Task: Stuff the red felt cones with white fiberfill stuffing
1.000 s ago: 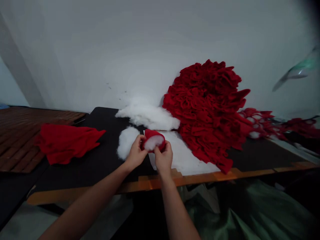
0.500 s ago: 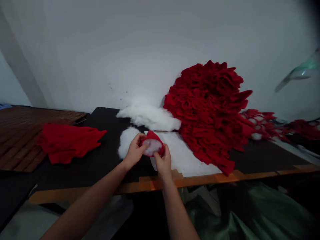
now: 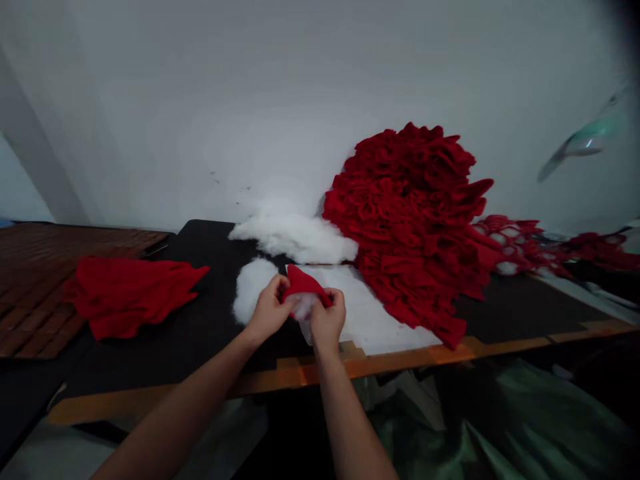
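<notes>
A small red felt hat (image 3: 303, 280) is held between my two hands above the front of the table, its opening toward me and its pointed end away. White stuffing (image 3: 303, 306) shows inside the opening. My left hand (image 3: 271, 308) is closed on the left edge of the hat. My right hand (image 3: 327, 319) grips the right edge, with some fingers partly hidden at the stuffing. Just left of the hat lies a small tuft of white stuffing (image 3: 249, 293). Behind it spreads a larger white heap of stuffing (image 3: 295, 237).
A tall pile of red felt pieces (image 3: 410, 213) leans on the wall at right, partly over a white sheet (image 3: 367, 317). Left, a red cloth stack (image 3: 133, 293) lies by a brown slatted mat (image 3: 35, 287). Brown tape (image 3: 300, 375) lines the table's front edge.
The hat has tipped, so more of its red outside shows and less of the stuffing. Both hands stay on its rim. The view has shifted slightly.
</notes>
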The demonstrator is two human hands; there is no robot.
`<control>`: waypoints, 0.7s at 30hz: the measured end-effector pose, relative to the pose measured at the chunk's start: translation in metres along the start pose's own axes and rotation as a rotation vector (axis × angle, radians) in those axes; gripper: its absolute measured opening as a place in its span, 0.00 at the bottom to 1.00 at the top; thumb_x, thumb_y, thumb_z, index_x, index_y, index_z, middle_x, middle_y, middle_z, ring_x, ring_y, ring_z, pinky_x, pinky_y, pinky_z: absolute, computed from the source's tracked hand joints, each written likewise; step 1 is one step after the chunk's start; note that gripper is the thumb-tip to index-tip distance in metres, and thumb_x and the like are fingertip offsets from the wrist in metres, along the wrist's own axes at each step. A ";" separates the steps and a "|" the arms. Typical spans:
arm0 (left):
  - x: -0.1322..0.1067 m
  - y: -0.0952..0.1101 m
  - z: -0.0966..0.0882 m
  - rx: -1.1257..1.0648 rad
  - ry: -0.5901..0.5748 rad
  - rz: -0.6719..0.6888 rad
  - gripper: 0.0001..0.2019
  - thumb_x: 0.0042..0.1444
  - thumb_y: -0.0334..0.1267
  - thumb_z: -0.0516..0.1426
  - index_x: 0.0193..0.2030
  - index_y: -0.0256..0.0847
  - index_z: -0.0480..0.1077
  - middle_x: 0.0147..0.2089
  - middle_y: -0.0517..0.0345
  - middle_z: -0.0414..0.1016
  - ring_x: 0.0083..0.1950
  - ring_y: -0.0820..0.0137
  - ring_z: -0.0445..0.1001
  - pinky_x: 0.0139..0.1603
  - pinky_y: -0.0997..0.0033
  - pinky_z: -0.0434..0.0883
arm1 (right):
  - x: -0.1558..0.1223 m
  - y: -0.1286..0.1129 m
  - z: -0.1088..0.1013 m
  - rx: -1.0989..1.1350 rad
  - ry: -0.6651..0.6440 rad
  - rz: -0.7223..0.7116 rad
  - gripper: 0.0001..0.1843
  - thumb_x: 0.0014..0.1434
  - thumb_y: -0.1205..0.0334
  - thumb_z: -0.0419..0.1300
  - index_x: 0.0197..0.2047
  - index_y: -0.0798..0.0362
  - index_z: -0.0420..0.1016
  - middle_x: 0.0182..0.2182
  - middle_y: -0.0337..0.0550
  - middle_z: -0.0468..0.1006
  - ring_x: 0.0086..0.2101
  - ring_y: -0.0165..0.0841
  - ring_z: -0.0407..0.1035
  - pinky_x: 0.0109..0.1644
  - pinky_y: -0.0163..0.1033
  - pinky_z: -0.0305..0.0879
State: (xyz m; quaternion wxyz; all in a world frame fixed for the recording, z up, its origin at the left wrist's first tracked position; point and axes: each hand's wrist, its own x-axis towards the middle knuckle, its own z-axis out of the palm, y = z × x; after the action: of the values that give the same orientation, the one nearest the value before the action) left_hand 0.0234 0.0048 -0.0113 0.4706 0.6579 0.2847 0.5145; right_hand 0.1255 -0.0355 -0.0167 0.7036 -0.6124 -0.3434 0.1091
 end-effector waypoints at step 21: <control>-0.006 0.006 -0.007 0.401 -0.002 0.149 0.02 0.46 0.29 0.48 0.27 0.39 0.60 0.22 0.65 0.59 0.25 0.75 0.58 0.27 0.76 0.55 | -0.002 -0.018 -0.006 -0.082 -0.143 -0.094 0.08 0.40 0.68 0.54 0.28 0.52 0.62 0.24 0.32 0.64 0.26 0.28 0.59 0.32 0.34 0.57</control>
State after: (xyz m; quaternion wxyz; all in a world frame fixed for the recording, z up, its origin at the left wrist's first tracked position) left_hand 0.0140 -0.0005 -0.0076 0.2913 0.7580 0.3316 0.4803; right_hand 0.1227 -0.0449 -0.0005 0.6561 -0.6146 -0.4253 0.1052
